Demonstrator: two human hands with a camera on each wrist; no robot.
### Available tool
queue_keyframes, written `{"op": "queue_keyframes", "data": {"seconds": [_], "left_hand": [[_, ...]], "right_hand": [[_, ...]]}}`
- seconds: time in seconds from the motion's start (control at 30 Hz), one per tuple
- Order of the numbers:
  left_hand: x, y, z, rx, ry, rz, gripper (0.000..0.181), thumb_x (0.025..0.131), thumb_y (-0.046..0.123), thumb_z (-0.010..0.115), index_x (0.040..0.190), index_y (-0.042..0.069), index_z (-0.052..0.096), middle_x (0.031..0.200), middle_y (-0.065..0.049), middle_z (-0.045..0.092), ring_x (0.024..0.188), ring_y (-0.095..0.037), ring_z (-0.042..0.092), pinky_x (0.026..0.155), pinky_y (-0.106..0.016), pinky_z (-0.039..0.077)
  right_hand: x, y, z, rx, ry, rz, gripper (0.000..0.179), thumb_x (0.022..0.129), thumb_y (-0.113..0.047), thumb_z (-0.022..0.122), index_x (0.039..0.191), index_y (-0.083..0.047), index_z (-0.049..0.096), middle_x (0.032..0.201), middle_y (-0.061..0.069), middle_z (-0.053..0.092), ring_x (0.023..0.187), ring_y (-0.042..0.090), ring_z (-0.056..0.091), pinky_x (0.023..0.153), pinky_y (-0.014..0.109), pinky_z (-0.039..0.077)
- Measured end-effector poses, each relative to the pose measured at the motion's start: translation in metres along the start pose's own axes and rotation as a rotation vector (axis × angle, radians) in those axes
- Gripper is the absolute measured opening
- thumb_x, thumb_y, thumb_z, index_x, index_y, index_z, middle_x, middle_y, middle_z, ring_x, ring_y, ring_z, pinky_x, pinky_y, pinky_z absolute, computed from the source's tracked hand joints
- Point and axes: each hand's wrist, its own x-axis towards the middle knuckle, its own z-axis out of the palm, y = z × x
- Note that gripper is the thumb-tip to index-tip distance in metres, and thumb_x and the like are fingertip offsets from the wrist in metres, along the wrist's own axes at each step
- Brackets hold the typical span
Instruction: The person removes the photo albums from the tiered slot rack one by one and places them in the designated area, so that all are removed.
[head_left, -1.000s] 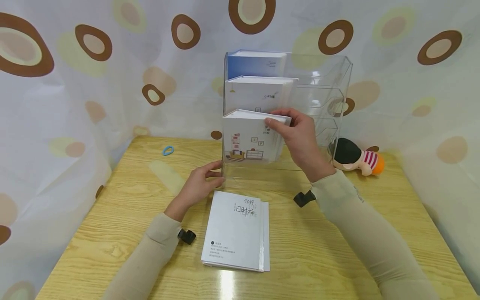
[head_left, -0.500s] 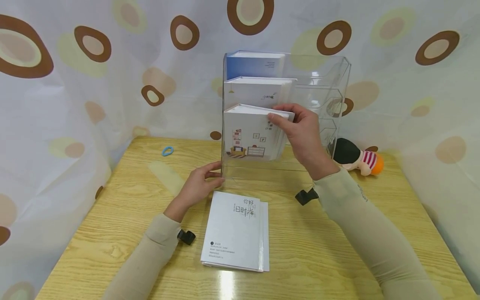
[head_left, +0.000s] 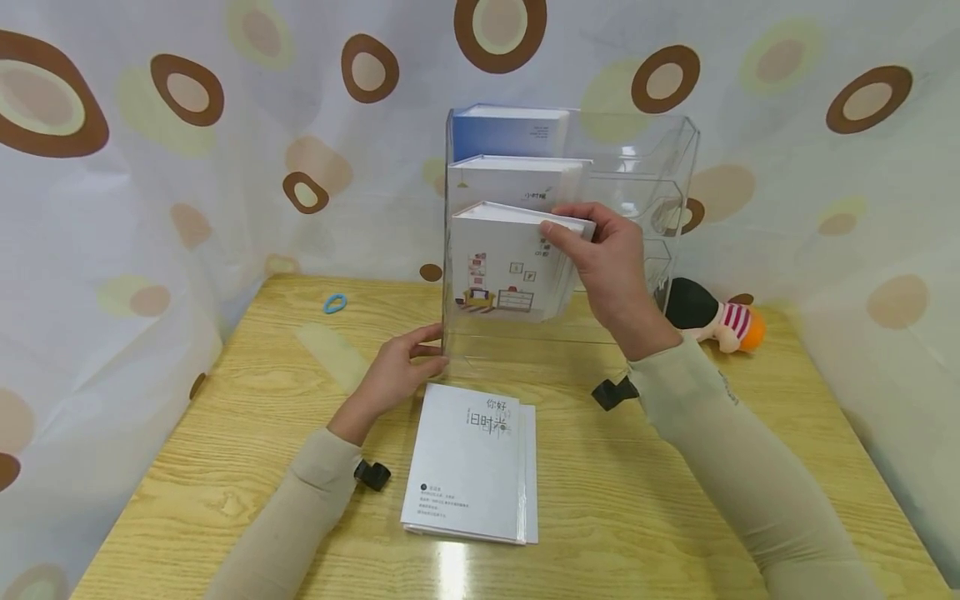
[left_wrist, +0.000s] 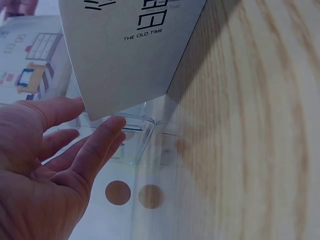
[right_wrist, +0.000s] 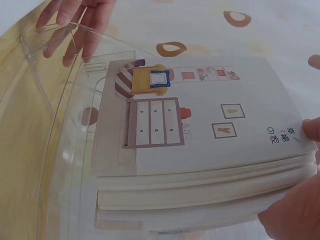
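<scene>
My right hand [head_left: 611, 267] pinches the top right corner of a white book [head_left: 495, 262] with a yellow armchair and drawers on its cover. The book stands slightly tilted in the front compartment of a clear plastic rack [head_left: 517, 348]; its layered page edges show in the right wrist view. At the rack's lower left edge, my left hand [head_left: 397, 367] touches the side, its fingers mostly straight in the left wrist view. Behind stand another white book [head_left: 502, 185] and a blue-and-white book [head_left: 502, 137]. On the table in front lies a white book [head_left: 465, 458] over another.
A soft toy [head_left: 712, 312] with a striped middle and orange end lies right of the rack. A blue ring [head_left: 335, 303] sits on the wooden table [head_left: 247, 400] at the left. Patterned curtain [head_left: 375, 150] hangs close behind the rack.
My right hand has moved up and slightly right, and the book in it has risen in the front compartment. My left hand stays at the rack's edge.
</scene>
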Motion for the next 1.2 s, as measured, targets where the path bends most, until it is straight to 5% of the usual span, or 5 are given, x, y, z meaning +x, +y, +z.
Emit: {"op": "queue_keyframes", "data": {"seconds": [0.23,0.43,0.63,0.87,1.2], "left_hand": [[0.001,0.0,0.0,-0.005,0.0,-0.001,0.064,0.111,0.018,0.072,0.17,0.01,0.049,0.168,-0.017,0.058,0.144,-0.037,0.068,0.108,-0.048,0.066],[0.001,0.001,0.001,-0.001,-0.006,-0.001,0.065,0.111,0.018,0.072,0.17,0.01,0.048,0.169,-0.017,0.057,0.145,-0.037,0.067,0.107,-0.048,0.066],[0.0,0.001,0.001,-0.001,-0.009,0.002,0.065,0.112,0.018,0.071,0.171,0.007,0.046,0.17,-0.018,0.055,0.145,-0.039,0.067,0.108,-0.049,0.066],[-0.001,0.001,-0.001,-0.01,-0.008,0.012,0.066,0.111,0.018,0.071,0.171,0.006,0.046,0.17,-0.02,0.055,0.145,-0.04,0.067,0.107,-0.05,0.066],[-0.001,0.0,0.002,-0.018,-0.005,0.026,0.065,0.111,0.016,0.071,0.17,0.006,0.047,0.169,-0.021,0.056,0.143,-0.041,0.068,0.106,-0.049,0.067]], "right_hand": [[-0.004,-0.008,-0.003,-0.036,0.009,0.005,0.025,0.102,-0.025,0.086,0.123,-0.016,0.079,0.122,-0.001,0.078,0.115,0.016,0.074,0.11,0.043,0.063],[-0.008,-0.013,-0.009,-0.013,0.034,-0.009,0.021,0.101,-0.023,0.087,0.12,-0.016,0.08,0.115,-0.004,0.079,0.112,0.016,0.076,0.104,0.037,0.065],[-0.012,-0.012,-0.018,-0.009,0.044,-0.009,0.022,0.103,-0.024,0.085,0.123,-0.016,0.079,0.119,-0.003,0.08,0.113,0.017,0.076,0.112,0.046,0.064],[-0.018,-0.009,-0.028,0.028,0.061,-0.009,0.022,0.102,-0.024,0.087,0.119,-0.014,0.079,0.116,-0.002,0.08,0.11,0.018,0.077,0.096,0.025,0.065],[-0.036,-0.007,-0.045,-0.011,0.08,0.026,0.022,0.1,-0.023,0.088,0.119,-0.014,0.08,0.113,-0.003,0.078,0.105,0.017,0.076,0.089,0.02,0.065]]}}
